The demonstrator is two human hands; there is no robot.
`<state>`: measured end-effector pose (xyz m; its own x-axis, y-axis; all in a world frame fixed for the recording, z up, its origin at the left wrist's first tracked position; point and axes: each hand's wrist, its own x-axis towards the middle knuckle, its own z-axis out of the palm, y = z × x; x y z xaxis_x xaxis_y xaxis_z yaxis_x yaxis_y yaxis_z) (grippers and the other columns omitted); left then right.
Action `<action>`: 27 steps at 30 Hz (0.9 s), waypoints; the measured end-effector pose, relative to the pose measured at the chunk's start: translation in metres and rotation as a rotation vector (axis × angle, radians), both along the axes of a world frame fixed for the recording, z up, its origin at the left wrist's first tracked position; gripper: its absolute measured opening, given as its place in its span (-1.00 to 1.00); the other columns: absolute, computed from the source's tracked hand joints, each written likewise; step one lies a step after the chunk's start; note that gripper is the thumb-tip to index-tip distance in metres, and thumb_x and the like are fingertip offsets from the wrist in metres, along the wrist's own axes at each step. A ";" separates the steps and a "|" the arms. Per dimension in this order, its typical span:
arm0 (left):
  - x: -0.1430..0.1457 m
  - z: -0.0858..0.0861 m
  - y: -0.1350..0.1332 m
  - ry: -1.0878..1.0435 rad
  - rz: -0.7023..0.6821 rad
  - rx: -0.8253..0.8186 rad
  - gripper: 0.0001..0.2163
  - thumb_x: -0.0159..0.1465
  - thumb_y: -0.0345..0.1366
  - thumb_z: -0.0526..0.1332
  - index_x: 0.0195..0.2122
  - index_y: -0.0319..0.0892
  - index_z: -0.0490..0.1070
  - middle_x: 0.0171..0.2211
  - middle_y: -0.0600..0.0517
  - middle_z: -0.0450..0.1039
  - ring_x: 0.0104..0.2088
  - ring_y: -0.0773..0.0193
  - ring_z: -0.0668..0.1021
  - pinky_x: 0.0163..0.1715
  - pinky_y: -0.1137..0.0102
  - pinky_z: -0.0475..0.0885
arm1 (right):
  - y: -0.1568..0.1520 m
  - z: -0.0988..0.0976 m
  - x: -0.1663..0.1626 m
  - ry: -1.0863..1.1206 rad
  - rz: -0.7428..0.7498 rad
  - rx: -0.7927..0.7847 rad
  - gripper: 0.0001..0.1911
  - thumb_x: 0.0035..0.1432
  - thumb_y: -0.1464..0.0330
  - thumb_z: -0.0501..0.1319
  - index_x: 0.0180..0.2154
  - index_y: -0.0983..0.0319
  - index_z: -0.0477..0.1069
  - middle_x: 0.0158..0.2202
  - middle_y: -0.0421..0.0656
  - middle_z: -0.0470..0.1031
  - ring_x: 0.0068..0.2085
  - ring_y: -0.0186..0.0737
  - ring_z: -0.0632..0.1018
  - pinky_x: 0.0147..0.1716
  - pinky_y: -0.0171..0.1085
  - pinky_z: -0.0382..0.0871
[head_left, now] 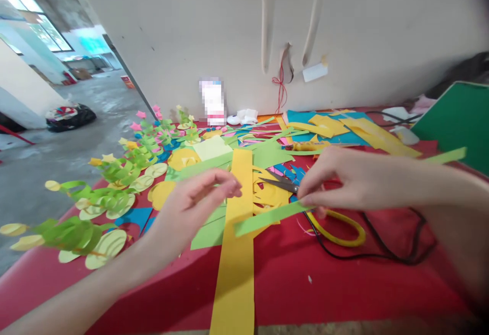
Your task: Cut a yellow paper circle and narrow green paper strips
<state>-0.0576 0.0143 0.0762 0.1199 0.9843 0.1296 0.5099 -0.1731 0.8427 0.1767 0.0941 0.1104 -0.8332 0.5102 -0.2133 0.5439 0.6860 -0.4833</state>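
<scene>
My right hand (332, 182) pinches a light green paper strip (267, 217), whose near end slants down to the left over a long yellow paper strip (235, 279). Scissors (340, 230) with yellow handles are just behind and below that hand, blades pointing left; whether the fingers also touch them I cannot tell. A green strip end (446, 156) shows beyond my right forearm. My left hand (194, 202) hovers left of the yellow strip, fingers loosely curled with nothing visible in them. Green paper sheets (208, 233) and yellow paper scraps (271, 195) lie underneath.
Curled green paper plants (72, 233) line the left edge of the red tabletop (324, 294). At the back are blue paper (298, 121), yellow strips (382, 136) and an upright blurred-out object (214, 103). A black cord (355, 257) loops at right, near a green board (458, 121).
</scene>
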 end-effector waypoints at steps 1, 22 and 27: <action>0.004 -0.001 -0.001 0.056 -0.031 0.034 -0.89 0.23 -0.27 0.09 -0.32 -0.15 0.37 -0.32 0.11 0.46 -0.25 0.36 0.47 -0.23 0.57 0.33 | -0.007 -0.003 -0.007 0.046 0.007 0.059 -0.76 0.05 0.38 0.07 -0.59 0.26 0.40 -0.67 -0.30 0.19 -0.61 -0.48 0.14 -0.62 -0.39 -0.02; 0.016 -0.010 -0.006 0.268 -0.145 0.336 -0.94 0.11 -0.48 0.18 -0.44 -0.20 0.40 -0.48 0.12 0.45 -0.44 0.42 0.47 -0.42 0.55 0.33 | -0.049 -0.030 -0.049 0.116 -0.132 0.407 -0.76 0.00 0.45 0.04 -0.66 0.29 0.24 -0.65 -0.23 0.35 -0.58 -0.43 0.33 -0.58 -0.37 0.01; 0.010 -0.007 -0.005 0.367 -0.111 0.389 -0.92 0.09 -0.48 0.17 -0.46 -0.19 0.40 -0.50 0.12 0.45 -0.47 0.41 0.46 -0.48 0.54 0.30 | -0.046 -0.027 -0.046 0.156 -0.154 0.434 -0.74 -0.04 0.44 0.06 -0.71 0.30 0.21 -0.72 -0.27 0.17 -0.63 -0.48 0.17 -0.59 -0.35 -0.07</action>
